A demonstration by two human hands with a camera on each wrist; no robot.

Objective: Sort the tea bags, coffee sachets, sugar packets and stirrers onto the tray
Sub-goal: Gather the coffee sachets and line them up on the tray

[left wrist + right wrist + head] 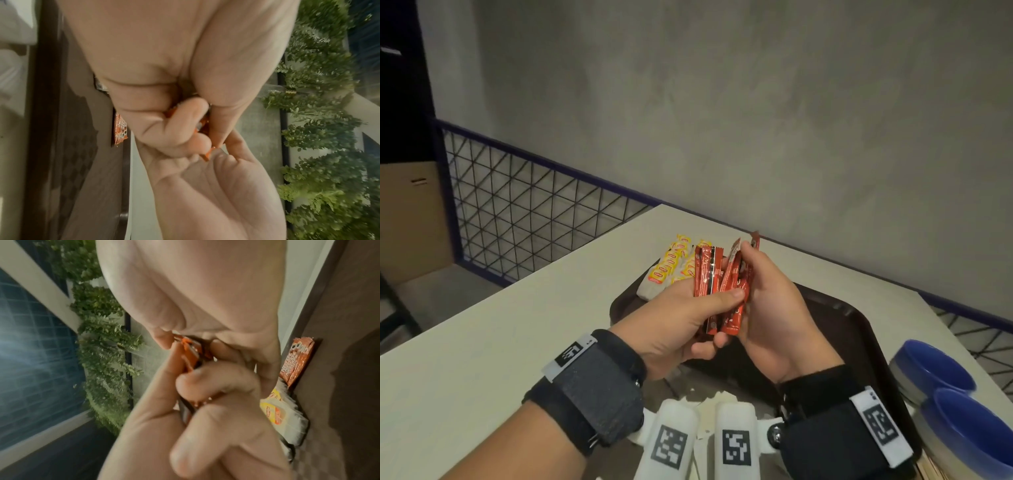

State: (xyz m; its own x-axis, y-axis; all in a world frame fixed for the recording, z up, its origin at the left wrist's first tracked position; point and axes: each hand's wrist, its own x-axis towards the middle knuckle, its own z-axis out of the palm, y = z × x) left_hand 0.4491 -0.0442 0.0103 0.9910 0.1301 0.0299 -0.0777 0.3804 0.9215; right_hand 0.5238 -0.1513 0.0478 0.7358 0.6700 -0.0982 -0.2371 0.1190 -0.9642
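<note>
Both forearms reach forward over the near edge of the brown tray point(866, 329), each wearing a black wrist strap, and the hands meet above the tray's middle. The left hand point(674, 325) is turned thumb-up, its thumb laid across the front of a fan of red coffee sachets point(717, 284) while its fingers curl behind them, so the bundle is clamped upright and its tops splay outward. The right hand point(770, 308) comes in from the opposite side with its back toward the viewer; its fingers wrap the right edge of the same bundle and its fingertips pinch the top of the outermost sachet. The two hands touch at the lower end of the sachets. From the left wrist view the curled fingers point(174, 129) close over orange-red wrapper edges. Beyond the hands, at the tray's far left corner, lies a stack of yellow-and-white tea bags point(671, 270); the right wrist view shows further coffee sachets point(296, 358) lying on the tray just beside that stack. Two blue-lidded containers point(941, 387) stand on the white table point(482, 342), right of the tray.
</note>
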